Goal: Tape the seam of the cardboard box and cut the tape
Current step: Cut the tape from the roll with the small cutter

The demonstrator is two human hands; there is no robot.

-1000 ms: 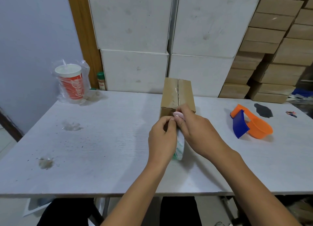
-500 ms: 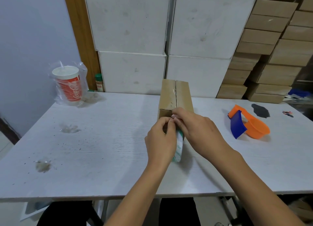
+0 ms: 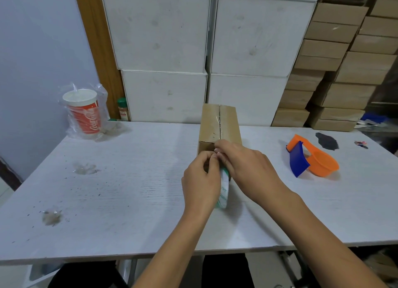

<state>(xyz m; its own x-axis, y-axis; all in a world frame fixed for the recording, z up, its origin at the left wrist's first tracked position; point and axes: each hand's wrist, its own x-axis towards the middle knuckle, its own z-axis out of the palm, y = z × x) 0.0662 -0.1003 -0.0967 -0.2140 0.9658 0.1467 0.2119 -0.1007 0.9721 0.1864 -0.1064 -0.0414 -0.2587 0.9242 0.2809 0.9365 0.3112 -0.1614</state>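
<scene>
A small brown cardboard box (image 3: 219,124) stands on the white table (image 3: 129,180), its top seam running away from me with shiny clear tape along it. A roll of tape (image 3: 224,190) with a white and green core stands on edge just in front of the box's near face. My left hand (image 3: 201,182) grips the roll from the left. My right hand (image 3: 243,167) pinches the tape's end at the box's near top edge, fingertips touching the left hand's. The hands hide most of the roll and the near face.
An orange and blue tape cutter (image 3: 310,158) lies on the table to the right. A paper cup in a plastic bag (image 3: 83,113) stands at the back left. White boxes (image 3: 163,50) and stacked cardboard boxes (image 3: 336,72) line the wall behind.
Both hands have shifted slightly toward the box's near top edge, and the pink fingertip cover seen earlier is no longer visible. The box and roll stay in place.
</scene>
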